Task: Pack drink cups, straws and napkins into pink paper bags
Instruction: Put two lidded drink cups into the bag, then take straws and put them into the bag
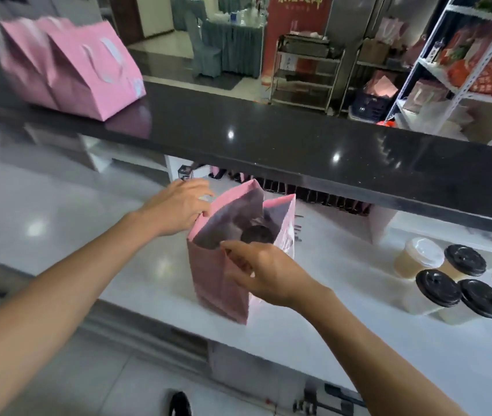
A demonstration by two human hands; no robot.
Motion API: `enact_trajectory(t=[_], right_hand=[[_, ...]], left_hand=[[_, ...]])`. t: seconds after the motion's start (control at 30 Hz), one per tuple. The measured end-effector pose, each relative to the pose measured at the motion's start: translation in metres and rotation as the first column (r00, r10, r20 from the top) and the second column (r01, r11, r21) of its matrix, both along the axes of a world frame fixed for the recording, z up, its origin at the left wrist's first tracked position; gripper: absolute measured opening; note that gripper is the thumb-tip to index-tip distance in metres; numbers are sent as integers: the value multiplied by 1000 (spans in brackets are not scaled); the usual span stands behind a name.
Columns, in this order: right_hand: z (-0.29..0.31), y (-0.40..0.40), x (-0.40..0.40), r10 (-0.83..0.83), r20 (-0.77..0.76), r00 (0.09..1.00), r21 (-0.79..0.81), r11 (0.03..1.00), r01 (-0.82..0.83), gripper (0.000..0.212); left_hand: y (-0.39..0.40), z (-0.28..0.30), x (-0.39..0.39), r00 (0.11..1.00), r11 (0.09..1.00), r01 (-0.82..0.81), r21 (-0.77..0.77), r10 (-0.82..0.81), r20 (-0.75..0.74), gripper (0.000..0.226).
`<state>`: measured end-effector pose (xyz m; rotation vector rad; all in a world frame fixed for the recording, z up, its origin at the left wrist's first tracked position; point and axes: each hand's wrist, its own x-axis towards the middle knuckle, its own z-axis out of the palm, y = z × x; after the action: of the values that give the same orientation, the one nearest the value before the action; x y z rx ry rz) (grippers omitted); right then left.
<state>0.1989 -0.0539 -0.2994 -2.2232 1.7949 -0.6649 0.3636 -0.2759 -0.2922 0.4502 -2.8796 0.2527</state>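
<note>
Head view. At frame centre an open pink paper bag (217,277) stands upright on the white counter (343,331). The left hand (178,207) pinches the bag's far-left rim, while the right hand (264,273) hovers at the near rim with fingers loosely curled, pinching the paper edge as far as can be told. A dark round shape (258,234) inside the bag is probably a cup lid. At right of frame, four lidded drink cups (448,280) stand clustered, three with black lids and one with a white lid, well apart from the bag. At upper left, two filled pink bags (73,67) rest on the black ledge (298,136). No straws or napkins can be identified. Risk: uneven pulling on the rim could tip the bag and topple the cup inside.
</note>
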Motion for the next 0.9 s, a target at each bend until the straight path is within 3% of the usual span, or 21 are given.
enact_trajectory(t=[0.17,0.33,0.43,0.53,0.7,0.9], right_hand=[[-11,-20,3,52,-207,977,-29,998,-59,62],[-13,-58,34,38,-215,976,-148,986,-71,29],[-21,-93,59,49,-162,986,-193,978,-80,28],[-25,-121,82,42,-167,985,-204,976,-76,25],[-16,-136,82,64,-116,991,-158,984,-82,23],[15,-119,56,-2,-56,998,-148,989,-6,17]], left_hand=[[-19,18,26,996,996,-86,1,86,35,25],[-43,27,40,963,970,-243,26,237,129,35],[-57,23,56,946,946,-311,94,298,127,43],[-68,17,74,930,890,-368,269,357,91,47],[-76,12,88,937,850,-308,428,349,-20,41],[-57,23,56,949,882,-198,428,282,-142,29]])
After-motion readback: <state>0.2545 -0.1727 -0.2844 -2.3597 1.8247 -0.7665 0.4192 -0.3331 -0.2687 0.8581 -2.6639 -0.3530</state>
